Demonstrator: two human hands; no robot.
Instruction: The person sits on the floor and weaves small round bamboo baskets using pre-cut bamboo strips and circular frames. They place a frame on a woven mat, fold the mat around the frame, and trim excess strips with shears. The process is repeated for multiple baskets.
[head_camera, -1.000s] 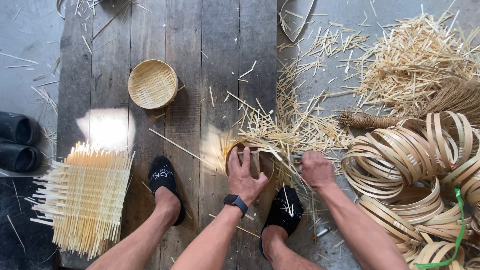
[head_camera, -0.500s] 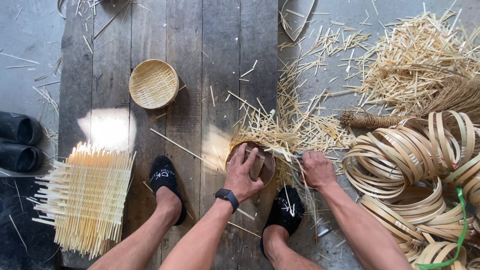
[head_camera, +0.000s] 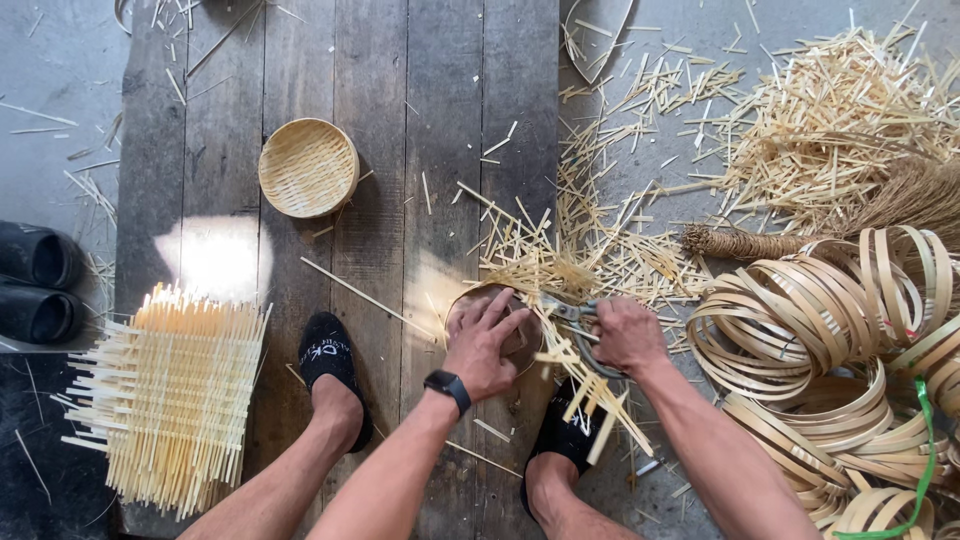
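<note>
My left hand (head_camera: 484, 338) presses flat on a small round woven bamboo basket (head_camera: 460, 303) lying on the dark wooden boards (head_camera: 400, 120). Loose strip ends stick out around its rim. My right hand (head_camera: 628, 334) grips scissors (head_camera: 573, 310) at the basket's right edge, where cut strips (head_camera: 590, 395) stick out and hang down. A black watch sits on my left wrist. Both my feet in black slippers rest on the boards below the hands.
A finished round basket (head_camera: 308, 168) lies upper left. A flat woven bamboo mat (head_camera: 165, 395) lies at lower left. Coiled bamboo hoops (head_camera: 830, 330) pile at right, with a broom (head_camera: 800, 235) and a heap of offcuts (head_camera: 830, 130) behind. Black shoes (head_camera: 35, 285) sit far left.
My left hand has turned the basket slightly and spread its fingers over it. The right hand with the scissors has stayed at the rim, and more cut strips hang below.
</note>
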